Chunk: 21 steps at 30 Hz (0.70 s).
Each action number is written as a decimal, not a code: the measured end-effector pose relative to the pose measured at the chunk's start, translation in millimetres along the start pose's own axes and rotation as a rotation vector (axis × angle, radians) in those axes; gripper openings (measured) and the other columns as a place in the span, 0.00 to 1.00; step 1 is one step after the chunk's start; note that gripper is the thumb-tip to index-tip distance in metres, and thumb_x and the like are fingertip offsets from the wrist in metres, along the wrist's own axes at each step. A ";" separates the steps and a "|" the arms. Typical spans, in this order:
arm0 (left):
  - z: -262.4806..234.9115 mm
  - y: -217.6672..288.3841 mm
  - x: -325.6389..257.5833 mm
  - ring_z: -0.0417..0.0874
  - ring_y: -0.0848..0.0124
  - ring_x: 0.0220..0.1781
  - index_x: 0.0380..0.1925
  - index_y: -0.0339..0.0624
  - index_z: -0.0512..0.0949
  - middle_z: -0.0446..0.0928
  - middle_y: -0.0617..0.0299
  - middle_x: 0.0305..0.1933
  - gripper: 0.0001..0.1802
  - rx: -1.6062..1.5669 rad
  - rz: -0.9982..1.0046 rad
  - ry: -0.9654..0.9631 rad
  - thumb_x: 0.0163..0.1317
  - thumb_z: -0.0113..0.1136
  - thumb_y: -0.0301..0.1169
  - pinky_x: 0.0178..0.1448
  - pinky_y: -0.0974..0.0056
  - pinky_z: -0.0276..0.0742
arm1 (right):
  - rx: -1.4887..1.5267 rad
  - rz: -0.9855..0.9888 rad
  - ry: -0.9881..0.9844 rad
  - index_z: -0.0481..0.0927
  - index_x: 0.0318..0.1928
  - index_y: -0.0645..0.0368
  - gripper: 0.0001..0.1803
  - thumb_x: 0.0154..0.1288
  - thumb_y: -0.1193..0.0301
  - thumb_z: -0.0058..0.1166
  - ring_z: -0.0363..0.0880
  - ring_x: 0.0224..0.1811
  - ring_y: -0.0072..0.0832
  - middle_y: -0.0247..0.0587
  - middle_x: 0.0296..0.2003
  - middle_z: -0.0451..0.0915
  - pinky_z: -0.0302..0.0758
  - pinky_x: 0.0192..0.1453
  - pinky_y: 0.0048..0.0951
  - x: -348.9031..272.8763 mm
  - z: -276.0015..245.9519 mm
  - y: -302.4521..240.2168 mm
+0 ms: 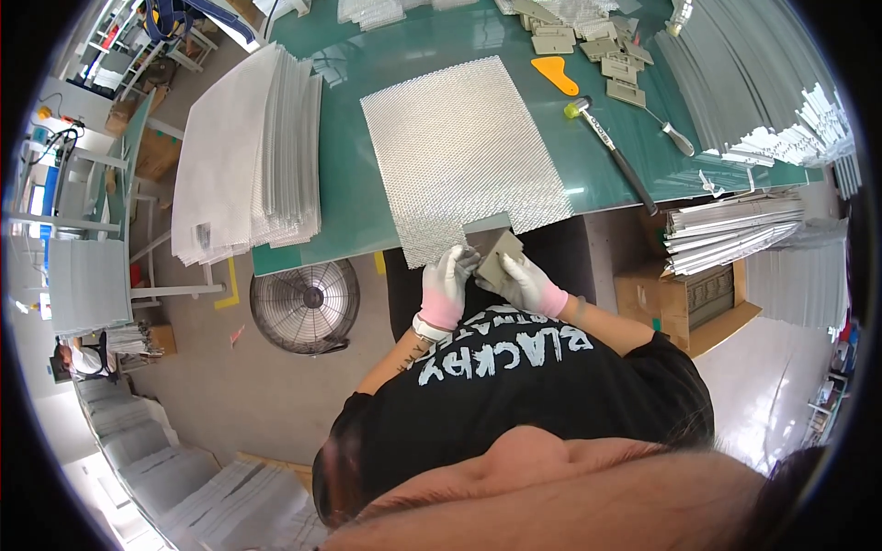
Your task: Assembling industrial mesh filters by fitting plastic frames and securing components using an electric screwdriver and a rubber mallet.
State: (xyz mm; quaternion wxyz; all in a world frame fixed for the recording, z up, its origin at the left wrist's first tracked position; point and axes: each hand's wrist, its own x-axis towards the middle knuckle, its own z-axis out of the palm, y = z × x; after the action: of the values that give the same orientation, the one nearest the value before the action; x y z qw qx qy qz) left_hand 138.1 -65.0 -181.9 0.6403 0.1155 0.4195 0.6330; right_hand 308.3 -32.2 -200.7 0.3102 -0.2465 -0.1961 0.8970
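A silvery mesh sheet (pixel 464 151) lies on the green table, its near edge overhanging toward me, with a notch in that edge. Just below the notch, my right hand (pixel 528 285), in a white glove with a pink cuff, grips a small beige-grey rectangular plate (pixel 499 257), held tilted. My left hand (pixel 446 283), gloved the same way, is beside the plate with its fingers curled in toward it. Whatever the left fingertips pinch, if anything, is too small to make out. The left glove is close to the sheet's near left corner.
A thick stack of mesh sheets (pixel 243 156) stands on the table's left. To the right lie an orange scraper (pixel 555 75), a mallet (pixel 611 151), a screwdriver (pixel 675 138) and several beige plates (pixel 625 69). A floor fan (pixel 305 308) and an open carton (pixel 694 308) stand below.
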 end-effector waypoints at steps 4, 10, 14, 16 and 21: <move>-13.5 -4.0 -0.4 0.82 0.61 0.52 0.47 0.27 0.74 0.78 0.47 0.48 0.14 0.246 0.171 -0.128 0.74 0.48 0.30 0.58 0.57 0.79 | -0.018 -0.074 0.016 0.69 0.62 0.52 0.18 0.79 0.59 0.43 0.75 0.55 0.23 0.33 0.56 0.75 0.76 0.56 0.33 6.7 -6.1 5.8; -11.1 -2.1 -5.1 0.81 0.58 0.57 0.52 0.25 0.71 0.78 0.44 0.53 0.17 0.271 0.100 -0.099 0.76 0.44 0.31 0.62 0.56 0.78 | -0.147 -0.092 0.161 0.79 0.51 0.57 0.16 0.77 0.58 0.48 0.78 0.43 0.19 0.32 0.43 0.82 0.76 0.48 0.26 5.7 3.6 0.7; -13.2 -2.8 -5.0 0.81 0.59 0.57 0.51 0.26 0.73 0.78 0.46 0.53 0.18 0.266 0.066 -0.044 0.76 0.46 0.34 0.63 0.58 0.77 | -0.261 -0.148 0.218 0.82 0.46 0.59 0.15 0.75 0.60 0.52 0.79 0.36 0.18 0.32 0.36 0.83 0.76 0.44 0.23 3.8 6.4 -1.7; -7.9 -1.0 -5.4 0.81 0.60 0.56 0.51 0.26 0.73 0.79 0.46 0.53 0.17 0.191 0.059 -0.059 0.75 0.47 0.33 0.61 0.59 0.77 | -0.219 -0.137 0.212 0.82 0.46 0.60 0.15 0.75 0.60 0.53 0.79 0.36 0.18 0.32 0.36 0.83 0.76 0.44 0.23 4.1 3.5 0.8; -3.2 0.3 -3.5 0.82 0.63 0.53 0.51 0.26 0.75 0.79 0.48 0.52 0.17 0.083 -0.016 -0.052 0.75 0.49 0.33 0.58 0.60 0.78 | -0.310 -0.146 0.259 0.82 0.44 0.62 0.15 0.74 0.61 0.54 0.78 0.33 0.17 0.32 0.34 0.83 0.76 0.41 0.21 4.5 5.8 0.0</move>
State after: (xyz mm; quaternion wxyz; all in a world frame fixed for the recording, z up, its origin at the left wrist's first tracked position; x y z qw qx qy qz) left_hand 136.2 -69.3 -182.4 0.6508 0.1551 0.4294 0.6067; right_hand 302.0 -30.5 -197.5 0.3554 -0.3895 -0.3073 0.7922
